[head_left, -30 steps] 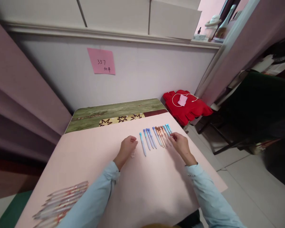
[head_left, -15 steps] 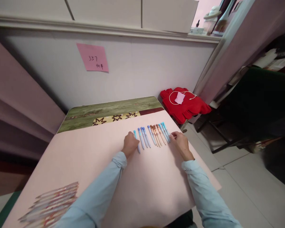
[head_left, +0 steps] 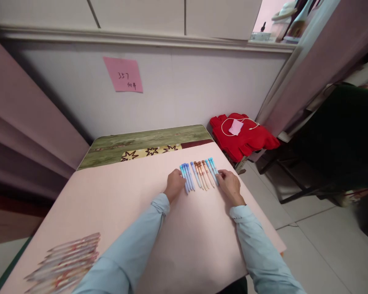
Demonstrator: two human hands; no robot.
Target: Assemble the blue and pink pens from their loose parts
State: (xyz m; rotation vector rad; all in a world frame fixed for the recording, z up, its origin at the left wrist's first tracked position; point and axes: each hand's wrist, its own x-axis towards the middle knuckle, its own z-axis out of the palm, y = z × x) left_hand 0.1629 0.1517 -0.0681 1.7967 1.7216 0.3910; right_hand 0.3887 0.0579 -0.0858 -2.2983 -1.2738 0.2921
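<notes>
A row of slim pens lies side by side on the pale pink tabletop [head_left: 125,204]. Violet-blue pens [head_left: 189,179] make up its left part, brown-topped pens [head_left: 205,175] the middle, and turquoise pens [head_left: 212,165] the right end. My left hand [head_left: 175,183] has its fingers closed at the leftmost pen [head_left: 183,175], which has a turquoise top and lies against the violet-blue ones. At the other end, my right hand [head_left: 230,184] has curled fingers on the outermost turquoise pen. Its fingertips are partly hidden. A narrow gap splits the left group from the rest.
Several more pens [head_left: 67,261] lie blurred at the table's near left corner. Green wood-patterned covering [head_left: 150,136] shows along the back edge. Beyond the right edge sits a red cloth item [head_left: 242,141] with a white cable. A pink note [head_left: 124,75] hangs on the wall.
My left hand has moved right with the leftmost pen, closing the gap to the violet-blue pens. My right hand has shifted slightly left against the row's right end.
</notes>
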